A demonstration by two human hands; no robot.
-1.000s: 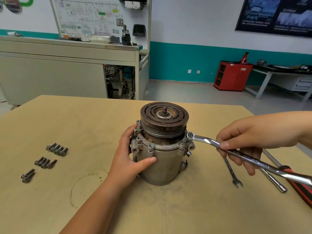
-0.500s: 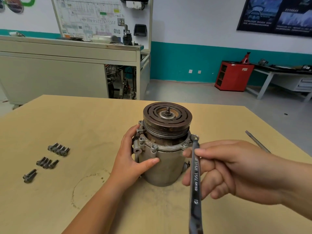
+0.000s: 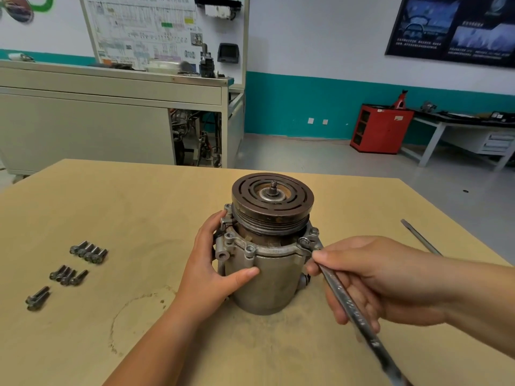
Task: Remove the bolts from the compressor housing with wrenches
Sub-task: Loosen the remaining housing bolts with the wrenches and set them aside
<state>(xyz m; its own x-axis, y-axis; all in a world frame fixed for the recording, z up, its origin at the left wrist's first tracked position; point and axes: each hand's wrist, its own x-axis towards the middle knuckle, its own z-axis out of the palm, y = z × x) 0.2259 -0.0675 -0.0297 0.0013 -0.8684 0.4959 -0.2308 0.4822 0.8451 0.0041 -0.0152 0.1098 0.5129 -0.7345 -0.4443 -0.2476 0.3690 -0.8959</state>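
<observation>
Now that the right hand (image 3: 390,280) has swung its gripped wrench (image 3: 354,307) toward six o'clock, the bolt (image 3: 303,242) loosens while the left hand (image 3: 214,268) clasps the housing (image 3: 267,280).

wrench (image 3: 359,319) handle cut off below — blurred, bolt head hidden

The wooden table (image 3: 145,207) lies bare along its far edge and across the near middle, open to approach. On the left, three clusters of loose bolts (image 3: 88,252) sit well apart from the compressor (image 3: 267,263), with a bare strip between. The left hand (image 3: 214,271) covers the compressor's left flank; the right hand (image 3: 373,280) and its wrench (image 3: 351,305) bar the near right, the wrench's ring on a flange bolt. A thin tool (image 3: 420,237) lies at the far right edge.
</observation>
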